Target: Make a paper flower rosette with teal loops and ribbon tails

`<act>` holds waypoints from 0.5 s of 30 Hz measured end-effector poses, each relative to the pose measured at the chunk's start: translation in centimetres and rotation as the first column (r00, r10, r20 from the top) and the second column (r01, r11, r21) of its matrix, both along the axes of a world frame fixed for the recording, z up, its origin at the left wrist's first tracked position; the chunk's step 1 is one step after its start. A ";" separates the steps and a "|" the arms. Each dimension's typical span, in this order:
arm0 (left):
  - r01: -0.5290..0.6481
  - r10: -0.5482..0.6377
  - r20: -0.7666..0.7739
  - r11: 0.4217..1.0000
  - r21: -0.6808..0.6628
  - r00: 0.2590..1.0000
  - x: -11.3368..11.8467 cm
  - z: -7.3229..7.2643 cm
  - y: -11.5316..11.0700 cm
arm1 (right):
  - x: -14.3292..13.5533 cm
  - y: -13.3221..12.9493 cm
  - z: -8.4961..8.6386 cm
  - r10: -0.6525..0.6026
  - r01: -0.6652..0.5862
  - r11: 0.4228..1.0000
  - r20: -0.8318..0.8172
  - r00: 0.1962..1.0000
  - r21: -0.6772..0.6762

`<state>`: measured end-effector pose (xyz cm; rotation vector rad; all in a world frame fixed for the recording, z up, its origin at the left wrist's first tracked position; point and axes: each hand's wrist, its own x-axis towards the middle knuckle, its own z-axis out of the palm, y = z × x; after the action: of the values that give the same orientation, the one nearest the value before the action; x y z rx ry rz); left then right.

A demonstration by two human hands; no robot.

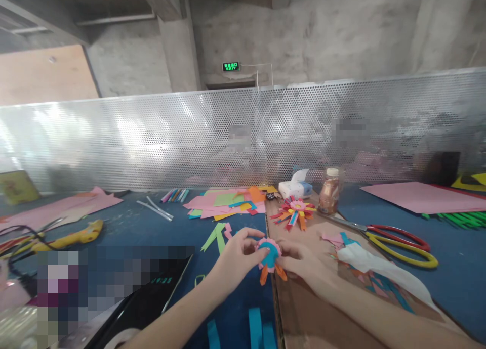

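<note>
At the far left of the blue tabletop (127, 231), pink sheets (72, 211) lie beyond a yellow tool (72, 237), with a black screen (163, 283) reading 19:25 nearer the person. Next come two clear sticks (155, 210), a row of coloured markers (174, 195) and a loose pile of bright paper (226, 202), with a folded light-green strip (219, 235) in front of it. The left hand (241, 255) is partly closed, its thumb pressing the blue centre of a small pink-edged rosette (271, 255) and its fingers curled at the edge. Blue strips (255, 329) lie below. The rosette is held between both hands, two orange tails hanging down. The right hand (304, 263) pinches its right side, thumb and fingers nearly together. Behind, a larger multicoloured rosette (296, 212) lies before a tissue pack (295, 189); a capped bottle (329, 193) stands beside them. Further right are paper scraps (383, 286), red-and-yellow-handled scissors (402, 248), a pink sheet (425, 196) and green sticks (463, 220).
</note>
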<state>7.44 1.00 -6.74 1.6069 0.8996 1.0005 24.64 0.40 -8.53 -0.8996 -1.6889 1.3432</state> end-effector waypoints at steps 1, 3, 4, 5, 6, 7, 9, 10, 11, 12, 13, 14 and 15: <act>0.003 -0.003 0.006 1.000 -0.003 1.000 0.0 0.0 0.0 | 0.0 0.0 0.0 0.004 -0.004 1.000 -0.008 1.000 0.012; 0.001 -0.001 0.010 1.000 -0.007 1.000 0.0 0.0 0.1 | -0.1 0.1 0.0 0.016 -0.016 0.999 -0.010 1.000 0.048; -0.005 0.005 0.008 1.000 -0.008 1.000 0.1 0.0 0.0 | -0.1 0.1 0.0 0.021 -0.021 0.998 -0.003 1.000 0.063; -0.010 0.010 0.004 1.000 -0.007 1.000 0.1 0.0 0.0 | -0.1 0.1 0.0 0.022 -0.023 0.997 0.005 1.000 0.072; -0.013 0.013 0.003 1.000 -0.007 1.000 0.1 0.1 0.0 | 0.0 0.2 0.0 0.020 -0.021 0.997 0.010 1.000 0.073; -0.013 0.013 0.003 1.000 -0.006 1.000 0.1 0.1 0.0 | 0.0 0.2 0.0 0.016 -0.017 0.997 0.009 1.000 0.069; -0.009 0.009 0.005 1.000 -0.010 1.000 0.0 0.0 0.0 | 0.0 0.2 -0.1 0.018 -0.018 0.998 -0.004 1.000 0.062; -0.009 0.009 0.007 1.000 -0.012 1.000 0.0 0.0 0.0 | 0.0 0.2 -0.1 0.021 -0.020 0.998 -0.010 1.000 0.062; -0.008 0.008 0.009 1.000 -0.012 1.000 0.0 0.0 0.0 | 0.0 0.3 -0.2 0.022 -0.022 0.998 -0.014 1.000 0.055; -0.010 0.010 0.010 1.000 -0.010 1.000 0.0 -0.1 0.1 | 0.0 0.3 -0.4 0.017 -0.017 0.999 -0.018 1.000 0.035; -0.014 0.015 0.008 1.000 -0.010 1.000 0.0 -0.1 0.1 | 0.0 0.4 -0.5 0.002 -0.002 1.000 -0.034 0.999 0.001; -0.027 0.027 0.010 0.999 -0.016 1.000 0.0 -0.1 0.2 | -0.1 0.5 -0.6 -0.021 0.019 0.999 -0.057 0.998 -0.044; -0.045 0.045 0.021 0.998 -0.032 0.999 0.0 0.0 0.2 | -0.1 0.6 -0.8 -0.043 0.036 0.995 -0.081 0.996 -0.092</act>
<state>7.47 1.17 -6.75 1.5527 0.9361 1.0281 24.54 1.02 -9.29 -0.9117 -1.5505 1.4202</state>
